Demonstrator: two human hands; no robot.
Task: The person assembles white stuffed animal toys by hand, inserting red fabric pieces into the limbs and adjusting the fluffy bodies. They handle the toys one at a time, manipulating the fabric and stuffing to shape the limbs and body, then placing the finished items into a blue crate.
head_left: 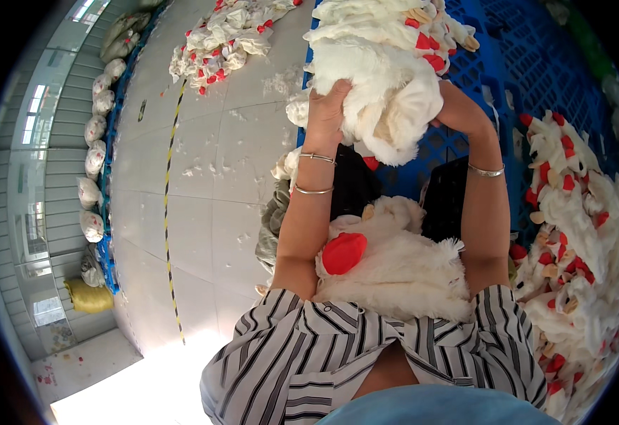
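Note:
A white, fluffy, unstuffed plush toy skin (387, 92) hangs limp between my two hands, over the front of a blue plastic pallet (433, 159). My left hand (329, 110) is closed on its left edge. On the opposite edge, my right hand (461, 110) grips the fabric, its fingertips partly hidden behind the fur. Across my lap lies another white plush skin (401, 280) with a round red patch (343, 253). Just beyond my hands is a heap of similar white skins with red parts (430, 42).
To the right, a large pile of white and red plush skins (571, 234) comes close to my right arm. Another heap (228, 42) lies on the grey tiled floor (238, 163), near a yellow-black striped tape line (170, 156). Stuffed whitish bags (95, 157) line the left wall.

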